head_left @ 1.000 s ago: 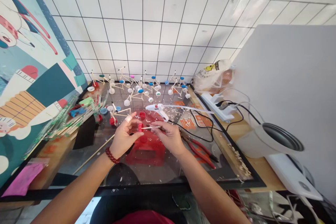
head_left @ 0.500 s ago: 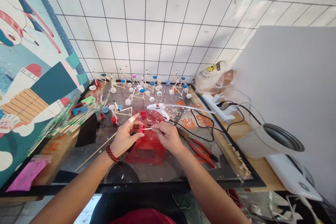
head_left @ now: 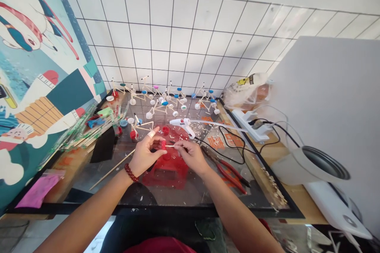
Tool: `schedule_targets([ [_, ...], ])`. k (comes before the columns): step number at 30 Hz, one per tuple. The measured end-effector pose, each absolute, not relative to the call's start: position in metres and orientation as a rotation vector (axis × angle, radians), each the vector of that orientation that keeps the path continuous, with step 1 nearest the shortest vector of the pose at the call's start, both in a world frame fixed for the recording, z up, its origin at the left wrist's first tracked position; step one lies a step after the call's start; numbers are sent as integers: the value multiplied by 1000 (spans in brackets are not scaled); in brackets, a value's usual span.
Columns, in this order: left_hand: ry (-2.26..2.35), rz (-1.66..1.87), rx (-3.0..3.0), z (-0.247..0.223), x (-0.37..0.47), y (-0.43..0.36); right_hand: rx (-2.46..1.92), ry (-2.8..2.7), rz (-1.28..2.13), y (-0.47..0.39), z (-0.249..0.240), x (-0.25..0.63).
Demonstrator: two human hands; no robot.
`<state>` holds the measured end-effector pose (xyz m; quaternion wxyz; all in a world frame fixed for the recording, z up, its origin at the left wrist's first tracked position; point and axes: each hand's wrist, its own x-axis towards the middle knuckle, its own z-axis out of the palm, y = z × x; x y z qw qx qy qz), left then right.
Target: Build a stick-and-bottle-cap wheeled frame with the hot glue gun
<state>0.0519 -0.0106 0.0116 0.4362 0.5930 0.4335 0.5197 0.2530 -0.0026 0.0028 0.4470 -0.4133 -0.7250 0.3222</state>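
Between its thumb and fingers, my left hand (head_left: 146,152) pinches a small red cap (head_left: 164,145). My right hand (head_left: 191,154) grips a thin pale stick (head_left: 170,146), whose left end meets the cap. A white glue gun (head_left: 183,125) lies just beyond the hands, its cable running right. Another red cap (head_left: 165,130) rests on the dark glass tabletop (head_left: 118,178) behind my fingers. Several small stick figures with white and blue caps (head_left: 165,103) stand at the back. To the left of my left hand is a red cap with sticks joined to it (head_left: 133,134).
Red-handled pliers (head_left: 230,174) lie right of my right hand. A long wooden stick (head_left: 113,169) slants at the left, near bundled sticks (head_left: 89,134) and a pink packet (head_left: 40,190). On the right are a power strip (head_left: 249,125) and a white container (head_left: 308,166).
The view has shifted slightly, so the scene sits a little further right. The red cap in my left hand has turned more side-on; both hands keep their hold.
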Motion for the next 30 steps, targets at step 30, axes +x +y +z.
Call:
schedule_targets([
  [30,1102,1496,1935,13,47,-14,-907,-1868,742,-1,3,252],
])
